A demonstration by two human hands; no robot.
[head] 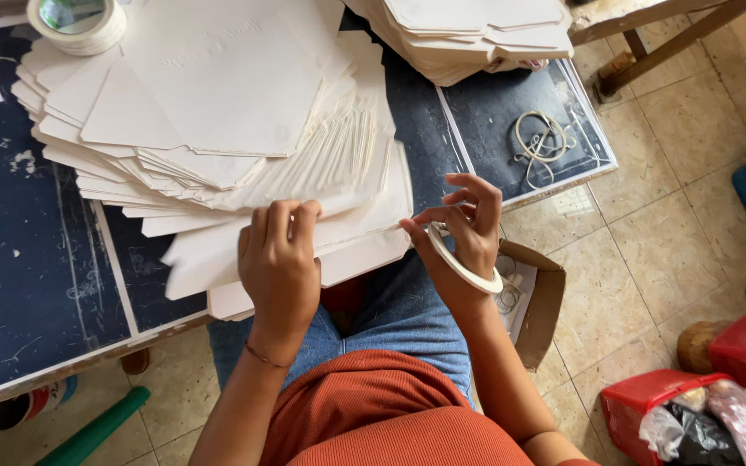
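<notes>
The left hand lies palm-down on the near edge of a fanned stack of flat white cardboard sheets, fingers curled over the topmost lower sheet and pressing it against the dark blue tabletop. The right hand grips a thin white roll of adhesive tape worn around the palm side (the roll hangs below the fingers), while thumb and forefinger pinch at the right edge of the same sheet, touching the cardboard. The remaining fingers of the right hand are spread and raised.

The sheet being handled projects past the table edge above the person's lap, which is covered by blue denim and an orange ribbed garment.

Surrounding items:
- A second white tape roll rests on the stack at the far left.
- A further pile of folded white cardboard sits at the far right of the table.
- A loop of pale cord lies on the tabletop.
- An open brown cardboard box stands on the tiled floor beside the right forearm.
- Red plastic baskets stand on the floor at lower right.
</notes>
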